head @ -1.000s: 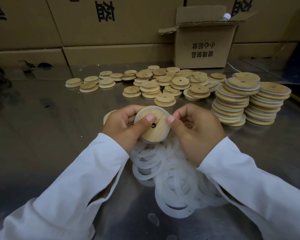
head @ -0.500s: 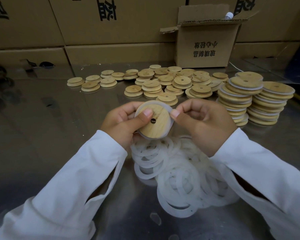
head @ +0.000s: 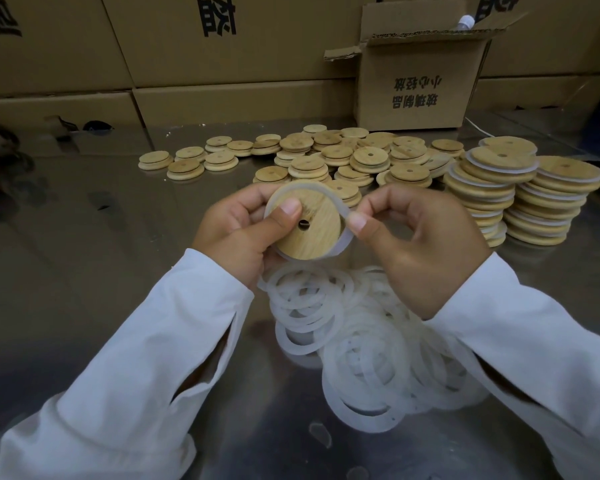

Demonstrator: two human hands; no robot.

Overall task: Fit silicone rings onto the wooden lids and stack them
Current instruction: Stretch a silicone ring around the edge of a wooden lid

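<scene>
Gripping a wooden lid [head: 314, 237] in the head view, the left hand [head: 239, 233] had its thumb pressed on the lid's face just beside the centre hole, with the other fingers curled behind the lid. A translucent silicone ring [head: 346, 233] sat around the lid's rim, showing along the top and right edges. The right hand [head: 423, 247] pinched that ring at the lid's right edge between thumb and forefinger, and the remaining fingers were curled loosely above the palm. Lid and ring were held in the air, over the near part of a shiny metal table [head: 84, 289]. Directly below the hands lay a loose pile of rings [head: 361, 351] on the table. Behind the hands, bare lids [head: 326, 157] lay scattered and overlapping in low heaps. To the right stood two tall stacks of ringed lids [head: 492, 188], touching or nearly so, the nearer-right one [head: 558, 206] slightly lower. An open cardboard box [head: 416, 88] stood at the back right, against a wall of larger cartons [head: 222, 50]. White sleeves [head: 146, 358] covered both forearms.
</scene>
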